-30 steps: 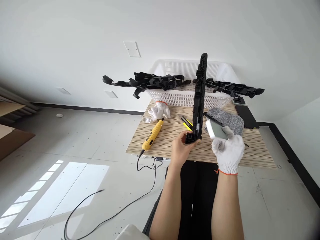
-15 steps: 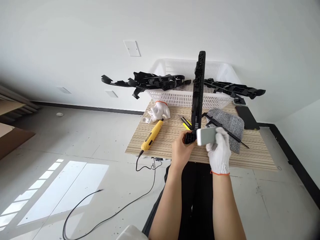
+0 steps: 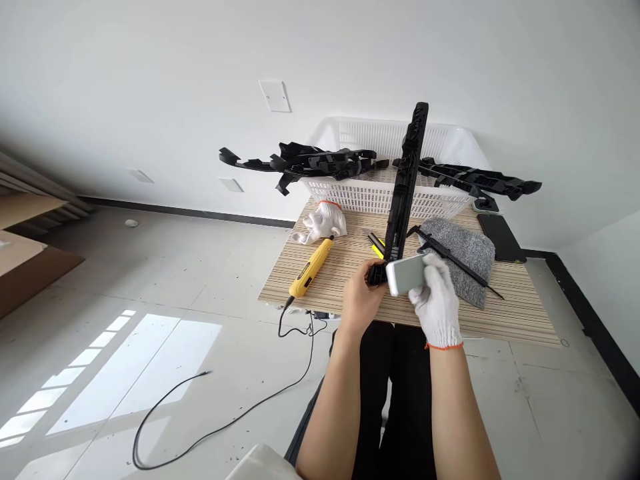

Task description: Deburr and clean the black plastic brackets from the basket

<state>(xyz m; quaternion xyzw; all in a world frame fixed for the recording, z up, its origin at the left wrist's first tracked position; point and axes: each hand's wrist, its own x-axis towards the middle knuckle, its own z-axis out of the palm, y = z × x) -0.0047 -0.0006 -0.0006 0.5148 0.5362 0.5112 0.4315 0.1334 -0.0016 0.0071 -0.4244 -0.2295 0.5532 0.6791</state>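
Observation:
My bare left hand (image 3: 361,299) is closed around the lower end of a long black plastic strip (image 3: 407,173), which stands up over the table and leans slightly right at the top. In a white knit glove with an orange cuff, my right hand (image 3: 436,300) grips a flat grey block with white edges (image 3: 407,273). The block is held close to the strip's lower end; whether they touch I cannot tell. Behind the strip lies a box cutter (image 3: 376,243) with yellow on it. A black caliper (image 3: 455,260) rests on a folded grey cloth (image 3: 473,243) beyond my right hand.
A white plastic basket (image 3: 360,195) at the back carries several black plastic parts (image 3: 325,161) that overhang both sides. On the striped tabletop (image 3: 280,283) lie a yellow corded power tool (image 3: 311,268), a white glove (image 3: 325,223) and a black phone (image 3: 501,239). A cable (image 3: 240,417) trails across the floor.
The strip's top has tilted to the right while its lower end stays in my left hand. My right hand has brought the block slightly left and turned it. The view has shifted a little.

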